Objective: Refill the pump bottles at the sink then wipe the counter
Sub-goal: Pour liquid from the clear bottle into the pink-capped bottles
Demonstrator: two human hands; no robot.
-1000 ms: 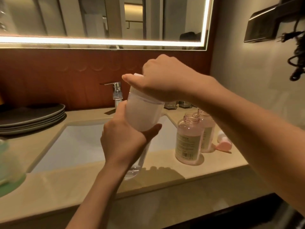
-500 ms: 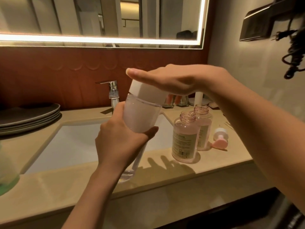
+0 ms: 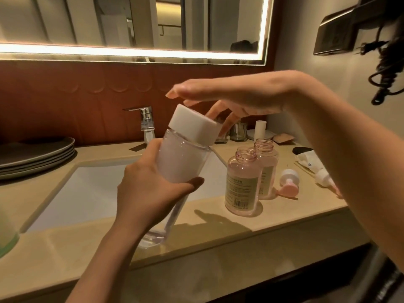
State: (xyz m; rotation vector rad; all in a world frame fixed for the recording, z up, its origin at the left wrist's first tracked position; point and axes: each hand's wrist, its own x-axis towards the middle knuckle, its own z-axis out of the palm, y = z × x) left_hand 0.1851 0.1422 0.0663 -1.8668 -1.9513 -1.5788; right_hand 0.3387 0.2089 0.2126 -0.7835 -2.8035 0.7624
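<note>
Uncapping, apparently: left hand [image 3: 150,193] grips the refill bottle [image 3: 181,160]; right hand [image 3: 236,95], fingers [image 3: 185,89] straight, touches its white cap [image 3: 192,123] at one o'clock; twisting likely follows.

Left hand [image 3: 153,193] up from below, fingers and thumb wrapped round tilted bottle [image 3: 181,162]. Right forearm reaches in from right. Right hand [image 3: 236,99] flat, palm down, fingers straight, lower fingertips possibly touching cap [image 3: 192,125].

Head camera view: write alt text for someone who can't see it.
A left hand grips a tilted clear plastic bottle with a white square cap at the beige counter, the right hand spread open at the cap. Two uncapped pink plastic bottles stand right of the white sink.
</note>
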